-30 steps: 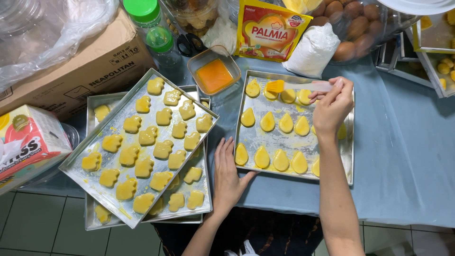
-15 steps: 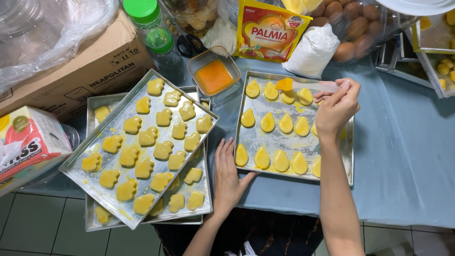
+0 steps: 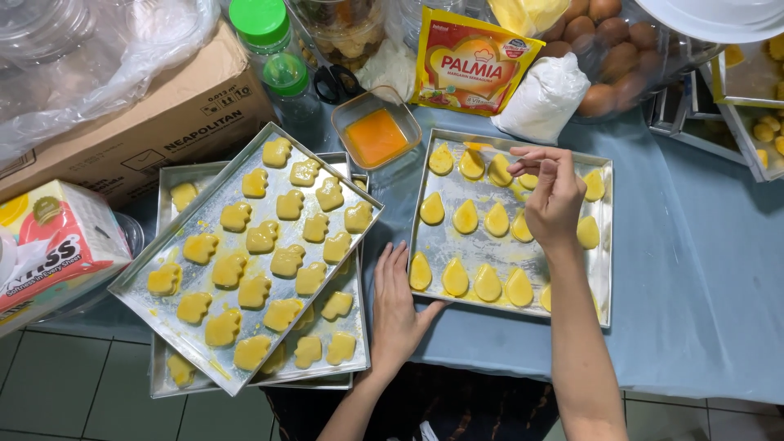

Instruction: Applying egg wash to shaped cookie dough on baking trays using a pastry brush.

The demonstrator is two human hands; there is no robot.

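Observation:
My right hand [image 3: 554, 198] hovers over a metal tray [image 3: 603, 269] of yellow teardrop-shaped cookies [image 3: 466, 217]. Its fingers pinch a thin brush [image 3: 490, 149] whose orange tip rests at the back row of cookies. My left hand [image 3: 397, 309] lies flat on the blue cloth, fingers apart, its thumb against the tray's front left corner. A small clear tub of orange glaze [image 3: 376, 135] stands just behind the tray's left corner.
Two stacked trays [image 3: 163, 359] of glazed cookies sit at the left, the top one turned at an angle. Behind are a cardboard box [image 3: 155, 122], green-capped bottles [image 3: 286, 77], a yellow packet [image 3: 469, 61], a white bag [image 3: 545, 98], brown eggs [image 3: 608, 61] and scissors [image 3: 335, 82]. A tissue pack [image 3: 49, 245] lies at far left.
My right hand has shifted the brush leftward along the back row of cookies. My left hand has stayed where it was.

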